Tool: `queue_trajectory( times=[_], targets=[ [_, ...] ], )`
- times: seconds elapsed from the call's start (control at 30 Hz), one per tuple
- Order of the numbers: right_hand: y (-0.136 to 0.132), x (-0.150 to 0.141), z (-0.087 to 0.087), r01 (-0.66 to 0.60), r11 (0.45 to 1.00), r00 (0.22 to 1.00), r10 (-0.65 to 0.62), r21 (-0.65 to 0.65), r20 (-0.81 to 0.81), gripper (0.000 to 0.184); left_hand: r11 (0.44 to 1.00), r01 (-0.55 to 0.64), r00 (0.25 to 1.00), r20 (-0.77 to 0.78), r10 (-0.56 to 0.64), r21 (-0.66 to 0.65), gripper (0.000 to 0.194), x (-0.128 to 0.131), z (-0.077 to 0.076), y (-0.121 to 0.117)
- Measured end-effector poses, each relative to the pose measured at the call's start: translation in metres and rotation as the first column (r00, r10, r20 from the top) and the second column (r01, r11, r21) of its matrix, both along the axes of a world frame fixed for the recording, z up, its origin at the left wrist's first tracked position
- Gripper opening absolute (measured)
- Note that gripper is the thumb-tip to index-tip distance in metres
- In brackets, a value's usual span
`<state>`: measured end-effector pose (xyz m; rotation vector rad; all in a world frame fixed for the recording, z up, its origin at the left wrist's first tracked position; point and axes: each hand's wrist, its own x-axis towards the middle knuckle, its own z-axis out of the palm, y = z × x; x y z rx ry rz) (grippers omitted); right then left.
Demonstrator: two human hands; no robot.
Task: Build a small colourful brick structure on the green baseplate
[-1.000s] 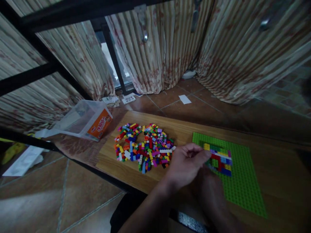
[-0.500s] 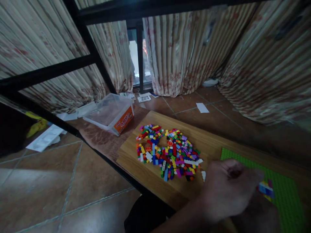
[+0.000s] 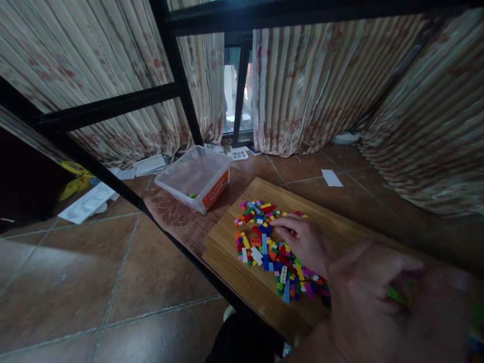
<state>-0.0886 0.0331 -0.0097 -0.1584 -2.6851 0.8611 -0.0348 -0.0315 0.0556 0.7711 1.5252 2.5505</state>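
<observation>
A pile of small coloured toy building bricks point(image 3: 264, 252) lies spread on a wooden board. My right hand point(image 3: 306, 242) reaches into the pile's far side, thumb and forefinger close together on the bricks; what they pinch is hidden. Nearer the camera, my left hand point(image 3: 372, 297) crosses over the board with its fingers curled, smeared by motion. Green shows in the gap between its fingers, but I cannot tell whether that is a brick or the baseplate behind. A sliver of the green baseplate point(image 3: 478, 313) is visible at the right edge.
A clear plastic tub point(image 3: 181, 174) with an orange label stands beyond the board point(image 3: 260, 307), a green piece inside. Black metal bars point(image 3: 113, 108) run along the left. Curtains point(image 3: 302, 96) hang behind, and papers point(image 3: 331, 178) lie on the tiled floor.
My right hand has moved left from beside the baseplate into the brick pile. The view has turned, so most of the baseplate has gone out of sight on the right.
</observation>
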Motion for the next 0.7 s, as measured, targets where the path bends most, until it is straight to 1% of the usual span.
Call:
queue_trajectory(
  times=[0.03, 0.07, 0.13, 0.2, 0.27, 0.4, 0.47, 0.57, 0.63, 0.7],
  targets=[
    [-0.001, -0.008, 0.002, -0.065, 0.998, 0.997, 0.063, 0.026, 0.053, 0.033, 0.998, -0.008, 1.000, 0.015, 0.007, 0.059, 0.023, 0.000, 0.000, 0.001],
    [-0.002, -0.014, 0.004, -0.120, 0.991, 0.988, 0.113, 0.065, 0.106, 0.037, 0.997, -0.002, 0.999, 0.037, -0.001, 0.081, 0.023, -0.001, -0.001, 0.002],
    [-0.001, -0.021, 0.007, -0.217, 0.966, 0.961, 0.186, 0.143, 0.206, 0.043, 0.997, 0.019, 0.996, 0.087, -0.025, 0.079, 0.025, -0.001, -0.002, 0.004],
    [0.002, -0.024, 0.010, -0.278, 0.940, 0.938, 0.221, 0.198, 0.268, 0.048, 0.997, 0.044, 0.992, 0.118, -0.051, 0.062, 0.026, -0.003, -0.003, 0.004],
    [0.006, -0.026, 0.010, -0.325, 0.919, 0.916, 0.248, 0.225, 0.314, 0.051, 0.997, 0.050, 0.991, 0.122, -0.056, 0.056, 0.028, -0.005, -0.002, 0.003],
    [0.010, -0.032, 0.008, -0.398, 0.879, 0.880, 0.287, 0.261, 0.378, 0.050, 0.997, 0.057, 0.990, 0.128, -0.065, 0.061, 0.029, -0.007, -0.001, 0.000],
    [0.009, -0.035, 0.008, -0.416, 0.865, 0.873, 0.295, 0.280, 0.388, 0.049, 0.995, 0.089, 0.986, 0.135, -0.096, 0.052, 0.030, -0.007, -0.001, 0.000],
    [0.008, -0.036, 0.010, -0.410, 0.866, 0.877, 0.289, 0.285, 0.383, 0.042, 0.993, 0.118, 0.981, 0.152, -0.120, 0.023, 0.032, -0.008, 0.000, 0.000],
    [0.011, -0.034, 0.012, -0.389, 0.888, 0.891, 0.294, 0.245, 0.346, 0.037, 0.990, 0.138, 0.977, 0.163, -0.137, 0.003, 0.032, -0.008, 0.000, -0.001],
    [0.016, -0.027, 0.012, -0.320, 0.934, 0.924, 0.272, 0.157, 0.268, 0.036, 0.989, 0.150, 0.977, 0.155, -0.145, -0.021, 0.032, -0.007, 0.001, -0.002]
  ],
)
